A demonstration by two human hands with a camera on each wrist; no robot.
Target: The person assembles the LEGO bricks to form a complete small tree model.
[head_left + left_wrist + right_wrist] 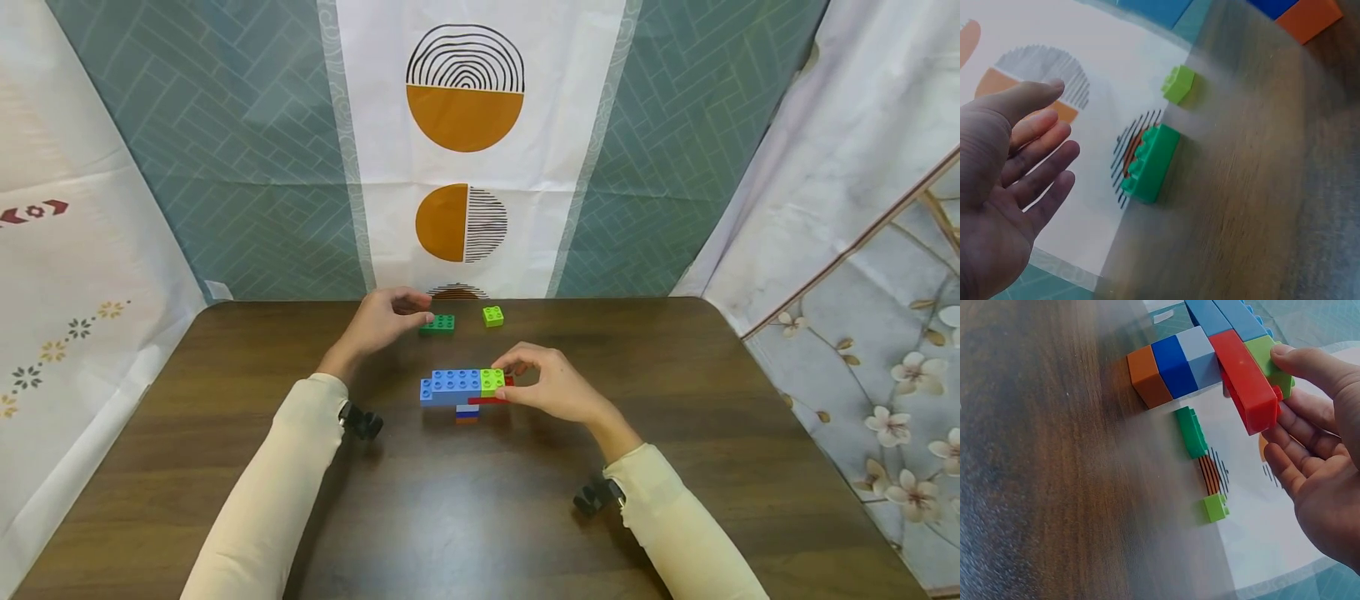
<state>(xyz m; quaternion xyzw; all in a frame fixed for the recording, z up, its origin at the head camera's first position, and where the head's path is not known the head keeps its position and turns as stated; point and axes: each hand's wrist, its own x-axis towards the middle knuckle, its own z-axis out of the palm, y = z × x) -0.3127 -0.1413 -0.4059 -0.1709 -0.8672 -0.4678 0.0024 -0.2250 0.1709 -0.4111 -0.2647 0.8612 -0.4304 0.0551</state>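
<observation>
A block structure stands mid-table: an orange block (1149,376), a dark blue one (1174,365) and a pale one (1199,356) form its column. Across its top lie a blue block (456,382), a red block (1244,378) and a lime block (491,382). My right hand (557,385) pinches the lime block between thumb and fingers. Beyond the structure, my left hand (382,321) is beside a green block (442,323), its fingers relaxed. In the left wrist view, a gap separates the left hand (1016,150) from the green block (1155,164).
A small loose lime block (492,317) lies near the table's back edge, right of the green one. The wooden table (465,517) meets a patterned cloth (262,167) at the back, with more cloths at both sides.
</observation>
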